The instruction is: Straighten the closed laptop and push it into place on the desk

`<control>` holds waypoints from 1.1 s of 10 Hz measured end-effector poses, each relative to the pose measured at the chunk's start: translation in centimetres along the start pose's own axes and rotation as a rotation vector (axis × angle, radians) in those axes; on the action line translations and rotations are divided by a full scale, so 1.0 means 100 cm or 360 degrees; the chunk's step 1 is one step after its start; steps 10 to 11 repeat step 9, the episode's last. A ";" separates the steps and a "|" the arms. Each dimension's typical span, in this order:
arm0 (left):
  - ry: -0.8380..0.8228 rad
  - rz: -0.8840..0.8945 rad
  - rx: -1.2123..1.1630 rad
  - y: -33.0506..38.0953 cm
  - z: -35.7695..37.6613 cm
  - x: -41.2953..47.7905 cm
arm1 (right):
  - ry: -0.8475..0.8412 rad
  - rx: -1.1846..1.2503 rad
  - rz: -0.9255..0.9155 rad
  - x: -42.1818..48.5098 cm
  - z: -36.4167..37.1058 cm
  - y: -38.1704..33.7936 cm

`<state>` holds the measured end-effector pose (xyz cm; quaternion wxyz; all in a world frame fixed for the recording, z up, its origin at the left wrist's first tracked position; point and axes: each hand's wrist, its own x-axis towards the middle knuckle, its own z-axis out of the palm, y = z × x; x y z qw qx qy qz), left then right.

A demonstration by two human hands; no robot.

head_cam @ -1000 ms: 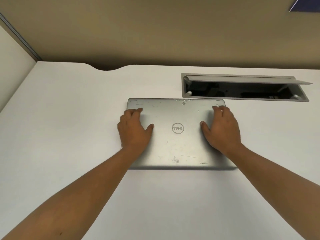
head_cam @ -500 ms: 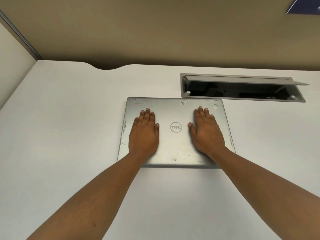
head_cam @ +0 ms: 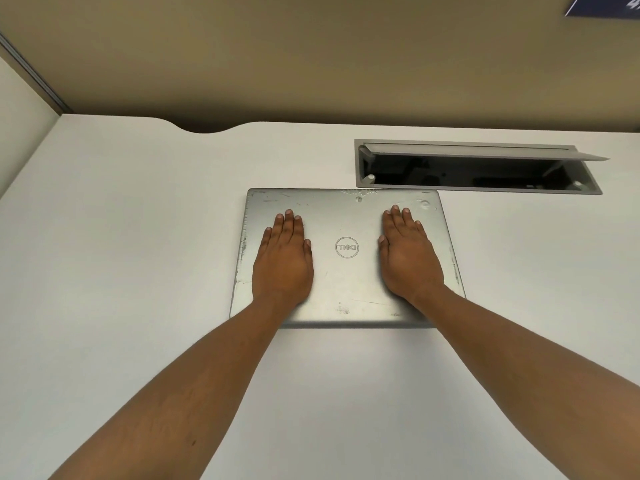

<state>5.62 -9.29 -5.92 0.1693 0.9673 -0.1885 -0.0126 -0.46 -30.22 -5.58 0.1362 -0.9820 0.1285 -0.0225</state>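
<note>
Two hands (head_cam: 283,261) (head_cam: 408,256) atop laptop (head_cam: 346,271) (flat)

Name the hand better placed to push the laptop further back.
Neither alone. The left hand and right hand lie flat on the laptop, either side of its logo; pushing with both probably keeps it straight.

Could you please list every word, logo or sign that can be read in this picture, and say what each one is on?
"DELL": ringed logo in the middle of the closed laptop lid, seen upside down from this view, between the left hand and the right hand.
Dark blue sign on the wall at the top right: light marks on it, cut off by the frame and too blurred to read.
Nothing else legible.
</note>
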 end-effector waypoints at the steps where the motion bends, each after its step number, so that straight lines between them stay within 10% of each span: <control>1: -0.0001 -0.0005 0.0000 0.000 0.000 0.000 | 0.0013 -0.0009 0.0000 0.000 0.001 0.000; 11: 0.0171 0.0267 0.0153 0.010 -0.037 0.029 | 0.0178 0.0236 -0.0045 0.015 -0.049 -0.002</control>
